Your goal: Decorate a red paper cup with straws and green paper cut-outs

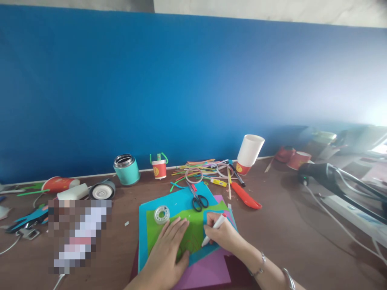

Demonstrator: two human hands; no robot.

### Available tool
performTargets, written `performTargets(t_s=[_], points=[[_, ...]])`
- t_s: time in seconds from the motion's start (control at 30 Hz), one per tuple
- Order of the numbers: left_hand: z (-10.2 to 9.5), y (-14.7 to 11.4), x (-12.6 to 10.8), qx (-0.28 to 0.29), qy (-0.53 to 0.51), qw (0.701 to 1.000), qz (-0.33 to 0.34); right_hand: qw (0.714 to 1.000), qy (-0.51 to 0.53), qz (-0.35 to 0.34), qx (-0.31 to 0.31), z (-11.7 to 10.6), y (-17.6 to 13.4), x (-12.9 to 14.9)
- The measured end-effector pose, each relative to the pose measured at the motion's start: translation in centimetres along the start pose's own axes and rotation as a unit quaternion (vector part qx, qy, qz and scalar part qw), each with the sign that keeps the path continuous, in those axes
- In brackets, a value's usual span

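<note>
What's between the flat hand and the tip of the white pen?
In the head view, green paper with thin reddish lines lies between the left hand and the white pen.

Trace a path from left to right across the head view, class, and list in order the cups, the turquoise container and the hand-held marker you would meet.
Red cup lying on its side → turquoise container → small cup with green strips → white marker in the right hand → tall white cup → red cup at the far right.
</note>
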State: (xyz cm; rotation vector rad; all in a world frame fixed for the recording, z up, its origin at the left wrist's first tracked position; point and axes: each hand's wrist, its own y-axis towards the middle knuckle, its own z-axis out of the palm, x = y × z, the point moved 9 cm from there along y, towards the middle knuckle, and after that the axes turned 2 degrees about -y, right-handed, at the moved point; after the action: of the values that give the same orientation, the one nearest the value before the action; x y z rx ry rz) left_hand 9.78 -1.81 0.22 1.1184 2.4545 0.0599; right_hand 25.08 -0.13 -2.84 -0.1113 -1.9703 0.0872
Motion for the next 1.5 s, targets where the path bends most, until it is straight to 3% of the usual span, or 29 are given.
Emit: performTargets(t_s=[0.97,1.5], points=[[0.0,0.0,-0.1,-0.020,0.004,1.000,0.017,0.995,-0.048,-0.009,-0.089,-1.4,0.5,0.4],[0.0,-0.1,0.1,-0.020,-0.004,1.000,0.011,0.995,-0.036,-0.001,-0.093,-1.4,0.5,0.1]])
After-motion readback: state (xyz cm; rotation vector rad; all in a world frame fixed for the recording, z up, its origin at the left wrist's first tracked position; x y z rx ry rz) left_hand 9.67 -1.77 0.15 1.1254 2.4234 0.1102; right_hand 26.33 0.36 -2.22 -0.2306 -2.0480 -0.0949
